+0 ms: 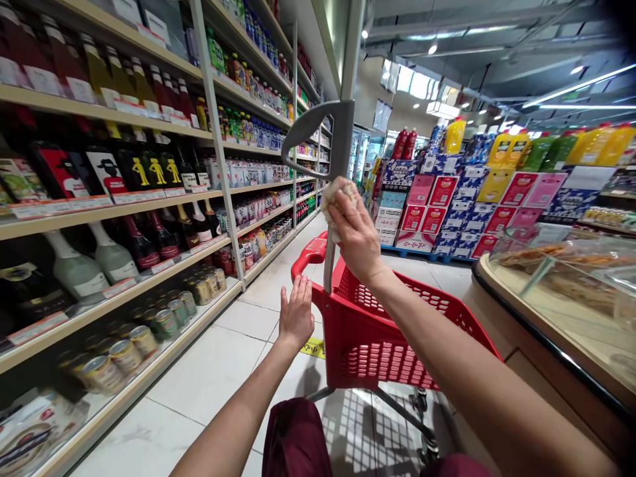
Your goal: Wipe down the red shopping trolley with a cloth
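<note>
A red plastic shopping basket on wheels (377, 331) stands in the aisle in front of me, its grey pull handle (338, 146) raised upright. My right hand (355, 238) is closed on a pale crumpled cloth (335, 195) and presses it against the grey handle's shaft. My left hand (297, 311) is open, fingers together and pointing up, held just left of the basket's red rim near the red side grip (308, 255). It holds nothing.
Shelves of wine bottles (124, 172), cans (163, 318) and drinks line the left side. A glass-topped counter (561, 291) curves in on the right. Stacked cartons with juice bottles (477, 199) stand ahead. White floor tiles (209, 377) run down the aisle.
</note>
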### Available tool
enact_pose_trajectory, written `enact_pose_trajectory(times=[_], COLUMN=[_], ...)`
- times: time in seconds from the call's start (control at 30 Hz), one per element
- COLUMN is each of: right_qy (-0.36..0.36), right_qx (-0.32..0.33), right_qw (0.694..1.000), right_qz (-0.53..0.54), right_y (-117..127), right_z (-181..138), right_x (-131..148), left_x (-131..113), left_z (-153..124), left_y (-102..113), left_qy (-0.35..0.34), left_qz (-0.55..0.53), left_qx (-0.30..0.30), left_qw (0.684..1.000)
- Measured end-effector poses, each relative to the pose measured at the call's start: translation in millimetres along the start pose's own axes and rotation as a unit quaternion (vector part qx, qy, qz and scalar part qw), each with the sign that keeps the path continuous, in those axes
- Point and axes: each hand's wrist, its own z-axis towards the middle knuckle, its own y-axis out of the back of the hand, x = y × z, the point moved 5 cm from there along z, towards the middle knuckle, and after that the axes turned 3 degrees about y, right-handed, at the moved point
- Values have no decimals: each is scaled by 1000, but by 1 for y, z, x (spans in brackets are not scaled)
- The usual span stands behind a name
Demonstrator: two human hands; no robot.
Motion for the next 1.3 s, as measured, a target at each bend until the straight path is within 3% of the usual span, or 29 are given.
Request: enact_pose_trajectory(times=[0.13,0.2,0.27,0.37,0.43,0.5,0.63,0.7,0.9,1.1,1.3], right_qy=[84,106,74,7,6,17,18,26,-41,-35,-101], right_qx=[178,229,204,114,110,152,243,257,171,182,121], right_qw=[980,968,976,993,994,988,969,966,983,982,985], right_qz=[3,7,-1,-24,-28,-25,-35,-26,-49,-26,-62], right_y=[-26,-30,-25,-15,-19,-30,-50,-51,-41,-30,-4], right_z=[-69,-98,-96,-70,-78,-119,-230,-253,-220,-271,-253], right_x=[15,23,20,4,4,16,54,67,54,62,25], left_x=[1,0,-1,-1,-1,-3,-7,-9,-18,-47,-79], left_z=[-3,-5,-4,-2,-3,-9,-34,-46,-54,-67,-63], left_y=[-6,-6,-6,-4,-4,-5,-13,-18,-20,-30,-40], left_qy=[-2,-7,-13,-6,-2,-8,-23,-21,-16,-82,-117], left_qz=[-1,0,1,3,4,7,15,19,29,17,1], left_qx=[31,35,34,30,26,21,19,29,35,49,46], left_qw=[1000,999,999,1000,1000,1000,999,999,999,995,992])
